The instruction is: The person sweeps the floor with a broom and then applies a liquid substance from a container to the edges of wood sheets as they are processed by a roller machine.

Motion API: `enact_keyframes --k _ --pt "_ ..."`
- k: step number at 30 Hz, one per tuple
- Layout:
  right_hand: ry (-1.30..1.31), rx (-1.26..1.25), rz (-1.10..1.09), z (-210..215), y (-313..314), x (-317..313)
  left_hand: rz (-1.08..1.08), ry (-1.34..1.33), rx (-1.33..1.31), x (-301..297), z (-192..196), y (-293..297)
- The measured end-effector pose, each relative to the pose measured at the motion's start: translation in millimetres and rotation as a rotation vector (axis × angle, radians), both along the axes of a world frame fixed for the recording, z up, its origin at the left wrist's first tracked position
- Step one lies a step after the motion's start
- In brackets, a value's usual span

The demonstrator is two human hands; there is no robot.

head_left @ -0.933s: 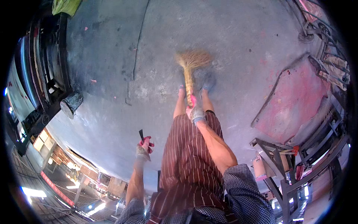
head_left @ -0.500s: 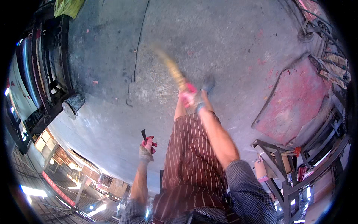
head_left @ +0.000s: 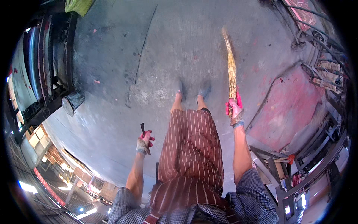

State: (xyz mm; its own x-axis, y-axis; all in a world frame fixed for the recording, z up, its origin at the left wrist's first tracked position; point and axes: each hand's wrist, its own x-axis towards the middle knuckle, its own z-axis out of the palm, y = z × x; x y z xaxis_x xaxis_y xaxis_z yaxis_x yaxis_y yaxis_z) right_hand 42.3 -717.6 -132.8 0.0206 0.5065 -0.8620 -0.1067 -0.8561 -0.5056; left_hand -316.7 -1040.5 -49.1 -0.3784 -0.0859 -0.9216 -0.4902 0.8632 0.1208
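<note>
My right hand (head_left: 234, 108), in a stained pink and grey work glove, is closed round the bound end of a straw whisk broom (head_left: 231, 71). The broom points away from me over the concrete floor, its thin tip bending slightly to the left. At the left, my left hand (head_left: 144, 142), in a similar glove, grips a small dark, flat, blade-like piece (head_left: 142, 128) that sticks up past the fingers. Its lower part is hidden in the glove.
A dark metal machine frame (head_left: 69, 56) stands along the left, with a short cylindrical block (head_left: 72, 103) beside it. At the right lies a red-stained sheet (head_left: 285, 112), near metal frames (head_left: 278, 168). A thin dark line (head_left: 144, 46) runs across the floor (head_left: 179, 41).
My right hand has swung the broom from in front of my legs out to the right. The left hand stays in nearly the same place, still gripping the dark piece.
</note>
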Motion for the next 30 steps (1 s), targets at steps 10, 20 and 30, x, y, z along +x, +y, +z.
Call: enact_keyframes --k 10,20,30 --pt "-0.075 0.002 0.014 37 9 24 0.03 -0.006 0.062 8 -26 -3" --pt "-0.088 0.008 -0.014 62 -12 55 -0.266 -0.041 0.058 -7 -29 42" --pt "-0.065 -0.094 -0.097 41 -49 65 -0.133 0.096 0.121 -63 2 81"
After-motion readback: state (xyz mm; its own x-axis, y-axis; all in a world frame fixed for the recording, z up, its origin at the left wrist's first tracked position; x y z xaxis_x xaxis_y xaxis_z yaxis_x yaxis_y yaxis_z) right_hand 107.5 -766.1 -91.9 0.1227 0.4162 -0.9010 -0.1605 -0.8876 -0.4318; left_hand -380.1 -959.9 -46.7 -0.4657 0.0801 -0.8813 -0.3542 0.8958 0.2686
